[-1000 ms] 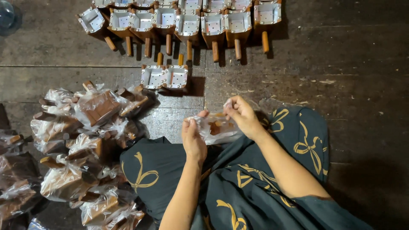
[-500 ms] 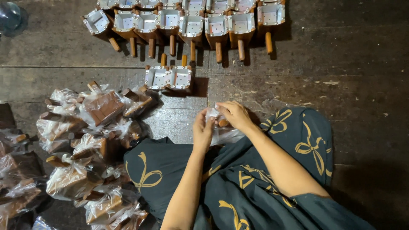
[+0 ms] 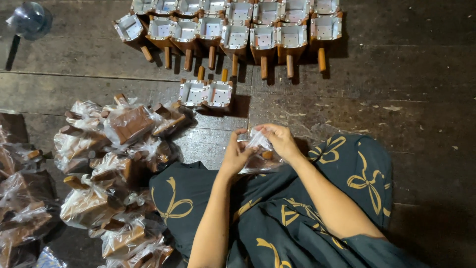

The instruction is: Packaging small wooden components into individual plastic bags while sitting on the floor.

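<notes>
Both hands meet over the lap: the left hand (image 3: 235,156) and right hand (image 3: 280,140) pinch a clear plastic bag (image 3: 259,149) holding a brown wooden piece. Bagged wooden pieces (image 3: 106,164) are heaped at left, and unwrapped wooden scoops with handles (image 3: 233,30) stand in rows far across the floor.

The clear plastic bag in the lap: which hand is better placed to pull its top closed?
Probably the right hand: its fingers already pinch the top of the clear plastic bag. The left hand grips the bag's side lower down, steadying it.
</notes>
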